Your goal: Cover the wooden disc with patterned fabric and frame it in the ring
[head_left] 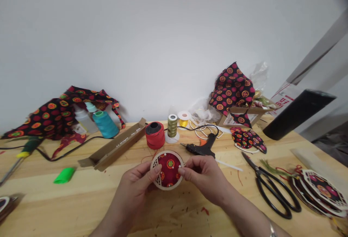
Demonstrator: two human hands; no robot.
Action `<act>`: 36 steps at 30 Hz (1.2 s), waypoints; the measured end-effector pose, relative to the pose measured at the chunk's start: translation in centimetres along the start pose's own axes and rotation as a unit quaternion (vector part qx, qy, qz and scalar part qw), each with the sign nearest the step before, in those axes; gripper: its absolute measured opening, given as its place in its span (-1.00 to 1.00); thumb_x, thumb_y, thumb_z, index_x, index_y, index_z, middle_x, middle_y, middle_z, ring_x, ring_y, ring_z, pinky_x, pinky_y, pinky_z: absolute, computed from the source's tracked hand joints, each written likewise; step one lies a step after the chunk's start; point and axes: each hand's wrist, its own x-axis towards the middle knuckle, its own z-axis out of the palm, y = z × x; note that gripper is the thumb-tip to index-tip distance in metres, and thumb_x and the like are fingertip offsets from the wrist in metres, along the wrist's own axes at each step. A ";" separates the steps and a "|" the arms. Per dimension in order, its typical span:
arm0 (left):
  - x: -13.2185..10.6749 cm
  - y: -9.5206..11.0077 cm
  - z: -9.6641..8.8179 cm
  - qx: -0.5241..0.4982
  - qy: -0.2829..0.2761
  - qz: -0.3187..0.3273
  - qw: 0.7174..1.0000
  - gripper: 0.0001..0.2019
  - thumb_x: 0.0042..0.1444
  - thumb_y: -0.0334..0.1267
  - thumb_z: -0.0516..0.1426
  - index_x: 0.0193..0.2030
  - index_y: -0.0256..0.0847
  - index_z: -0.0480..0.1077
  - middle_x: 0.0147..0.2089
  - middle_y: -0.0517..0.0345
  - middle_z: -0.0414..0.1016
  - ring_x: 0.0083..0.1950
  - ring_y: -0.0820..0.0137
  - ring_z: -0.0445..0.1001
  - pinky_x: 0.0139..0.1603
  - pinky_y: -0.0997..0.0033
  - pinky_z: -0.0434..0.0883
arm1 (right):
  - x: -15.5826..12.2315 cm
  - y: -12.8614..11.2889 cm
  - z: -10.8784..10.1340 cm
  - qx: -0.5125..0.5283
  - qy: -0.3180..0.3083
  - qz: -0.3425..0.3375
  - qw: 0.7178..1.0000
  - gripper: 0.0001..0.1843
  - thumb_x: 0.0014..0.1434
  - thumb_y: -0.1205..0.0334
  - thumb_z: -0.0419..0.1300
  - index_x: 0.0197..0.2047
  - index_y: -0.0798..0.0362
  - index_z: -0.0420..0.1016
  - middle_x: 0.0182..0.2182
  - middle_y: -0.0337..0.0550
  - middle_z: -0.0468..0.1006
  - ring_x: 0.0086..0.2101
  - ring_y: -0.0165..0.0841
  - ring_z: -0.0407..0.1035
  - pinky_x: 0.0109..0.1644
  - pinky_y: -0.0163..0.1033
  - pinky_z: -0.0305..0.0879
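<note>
A round ornament (170, 171) with a pale wooden ring frame, lattice work at its left side and dark red patterned fabric is held above the table. Several small white beads dot the fabric. My left hand (138, 182) grips its left edge, thumb on the front and fingers behind. At the right rim, my right hand (208, 177) pinches the edge beside a small gold-coloured loop; whether a tiny piece is also between the fingertips is hidden. Just beyond the ornament stand a red thread spool (154, 135) and a black glue gun (202, 148).
Black scissors (272, 184) lie at right, near stacked ornaments (323, 190) and a leaning black cylinder (299, 113). Behind are an olive thread spool (172, 126), a long cardboard box (116, 146) and a blue thread cone (105, 125). A green piece (64, 175) lies left.
</note>
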 end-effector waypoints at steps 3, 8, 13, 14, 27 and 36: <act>0.0 -0.2 -0.1 0.002 -0.006 -0.002 1.000 -0.71 -0.11 -0.16 0.37 -0.19 -0.16 0.63 -0.29 0.07 0.68 -0.28 0.24 0.59 -0.21 0.34 0.53 | -0.1 -0.1 0.0 -0.002 0.000 -0.009 1.000 -0.68 -0.04 0.01 0.27 -0.58 0.09 0.42 -0.64 -0.31 0.32 -0.57 -0.49 0.06 -0.50 -0.34 -0.01; 0.0 0.0 -0.2 0.006 -0.014 -0.002 1.000 -0.71 -0.10 -0.16 0.37 -0.20 -0.16 0.63 -0.32 0.08 0.67 -0.32 0.28 0.58 -0.23 0.34 0.53 | -0.1 -0.3 -0.3 -0.026 -0.005 -0.005 1.000 -0.66 -0.03 0.00 0.27 -0.58 0.10 0.41 -0.64 -0.32 0.29 -0.57 -0.50 0.05 -0.50 -0.35 -0.02; 0.0 0.5 -0.4 0.067 -0.057 -0.027 0.996 -0.72 -0.04 -0.16 0.32 -0.16 -0.17 0.62 -0.34 0.07 0.67 -0.37 0.31 0.56 -0.31 0.41 0.48 | 0.0 -0.8 -2.1 -0.054 -0.068 -0.022 0.996 -0.54 0.08 -0.15 0.19 -0.41 0.13 0.57 -0.53 -0.20 0.47 -0.47 -0.41 0.24 -0.40 -0.31 0.13; -0.1 0.5 -0.4 0.096 -0.073 -0.032 0.992 -0.73 -0.02 -0.17 0.31 -0.16 -0.16 0.62 -0.35 0.09 0.67 -0.36 0.31 0.56 -0.31 0.41 0.47 | 0.1 -0.9 -2.4 -0.063 -0.062 -0.027 0.996 -0.53 0.10 -0.16 0.16 -0.40 0.13 0.57 -0.51 -0.18 0.50 -0.45 -0.39 0.27 -0.37 -0.30 0.16; -1.4 0.5 0.0 0.352 -0.257 0.039 0.899 -0.79 0.09 -0.32 0.11 -0.38 -0.10 0.60 -0.52 0.33 0.49 -0.49 0.39 0.35 -0.45 0.53 0.18 | -0.3 0.2 -1.5 -0.143 -0.162 -0.031 0.976 -0.81 0.06 0.17 0.28 -0.42 0.13 0.65 -0.51 -0.20 0.50 -0.48 -0.45 0.29 -0.41 -0.34 0.17; -1.8 0.5 0.2 0.360 -0.259 0.064 0.894 -0.77 0.07 -0.36 0.10 -0.33 -0.07 0.61 -0.50 0.34 0.51 -0.49 0.40 0.36 -0.48 0.52 0.18 | -0.4 -0.2 -1.6 -0.134 -0.194 0.044 0.971 -0.85 0.00 0.22 0.27 -0.49 0.13 0.59 -0.59 -0.25 0.48 -0.54 -0.48 0.22 -0.45 -0.36 0.13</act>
